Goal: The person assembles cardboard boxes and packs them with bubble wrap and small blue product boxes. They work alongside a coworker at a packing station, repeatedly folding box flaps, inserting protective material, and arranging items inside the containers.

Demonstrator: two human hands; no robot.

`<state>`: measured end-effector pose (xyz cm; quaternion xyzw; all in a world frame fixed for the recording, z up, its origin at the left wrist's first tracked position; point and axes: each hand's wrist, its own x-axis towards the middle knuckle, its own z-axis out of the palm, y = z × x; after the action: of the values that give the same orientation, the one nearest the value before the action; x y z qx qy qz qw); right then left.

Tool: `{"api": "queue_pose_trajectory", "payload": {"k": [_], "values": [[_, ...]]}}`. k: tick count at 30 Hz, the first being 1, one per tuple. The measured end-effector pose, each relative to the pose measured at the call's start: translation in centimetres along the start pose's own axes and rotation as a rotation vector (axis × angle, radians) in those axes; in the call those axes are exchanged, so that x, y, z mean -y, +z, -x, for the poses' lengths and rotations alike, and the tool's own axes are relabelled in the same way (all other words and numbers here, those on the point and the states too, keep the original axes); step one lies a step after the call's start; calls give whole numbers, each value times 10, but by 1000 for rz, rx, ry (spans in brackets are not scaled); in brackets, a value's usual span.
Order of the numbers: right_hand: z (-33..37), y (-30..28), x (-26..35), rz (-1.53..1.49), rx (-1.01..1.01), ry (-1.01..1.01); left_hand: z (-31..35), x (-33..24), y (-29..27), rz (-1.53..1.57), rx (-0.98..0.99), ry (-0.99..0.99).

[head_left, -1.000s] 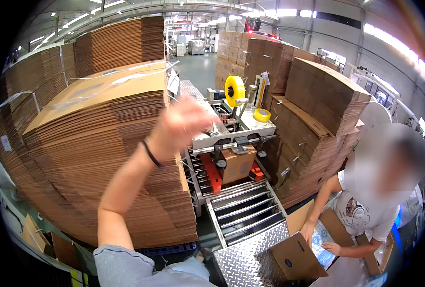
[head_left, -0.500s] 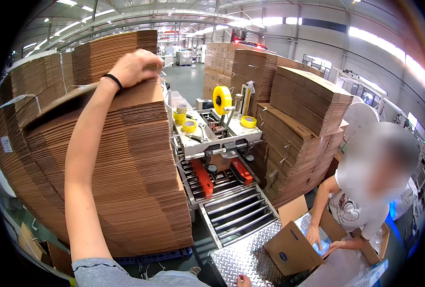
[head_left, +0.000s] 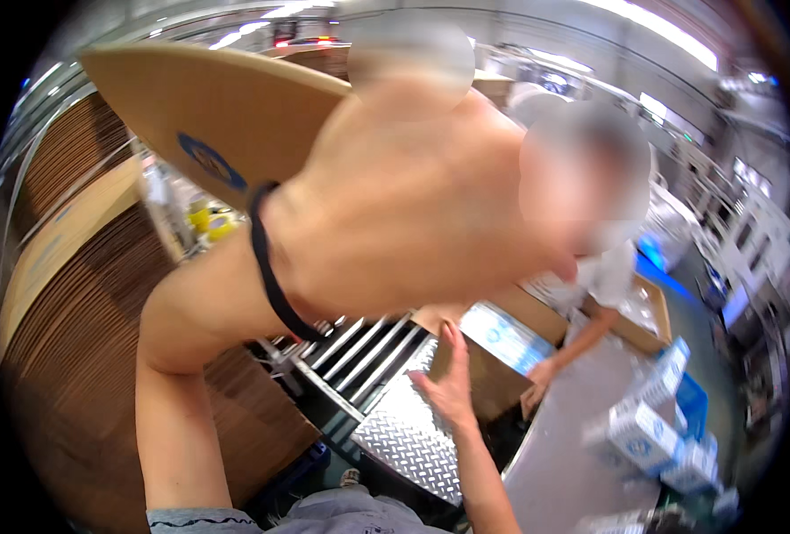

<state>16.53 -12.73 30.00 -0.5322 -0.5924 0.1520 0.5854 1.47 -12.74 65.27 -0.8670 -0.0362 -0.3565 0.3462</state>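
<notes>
My left hand, with a black band at the wrist, is raised very close to the view and blurred. It grips a flattened brown carton with a round blue mark, tilted in the air beyond the wrist; the fingertips are smeared. Low in the middle, my right hand is empty, thumb and fingers apart. It is nearest to an open brown carton and above the diamond-patterned metal plate. Blue-and-white packs show in that carton.
A tall stack of flattened cartons stands on the left. Conveyor rollers run up to the metal plate. A co-worker's hand touches the open carton's right side. Several white-and-blue boxes lie at the right.
My left hand has come off the stack and swung right, bringing the flattened carton up. More of my right hand shows. The view has turned right.
</notes>
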Motion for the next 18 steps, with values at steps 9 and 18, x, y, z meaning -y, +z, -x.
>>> {"api": "queue_pose_trajectory", "payload": {"k": [9, 18], "values": [[45, -116, -19, 489, -150, 14, 154, 44, 159, 371, -186, -649], [70, -88, -36, 1053, 131, -206, 250, -117, 270, 772, 1047, -616]]}}
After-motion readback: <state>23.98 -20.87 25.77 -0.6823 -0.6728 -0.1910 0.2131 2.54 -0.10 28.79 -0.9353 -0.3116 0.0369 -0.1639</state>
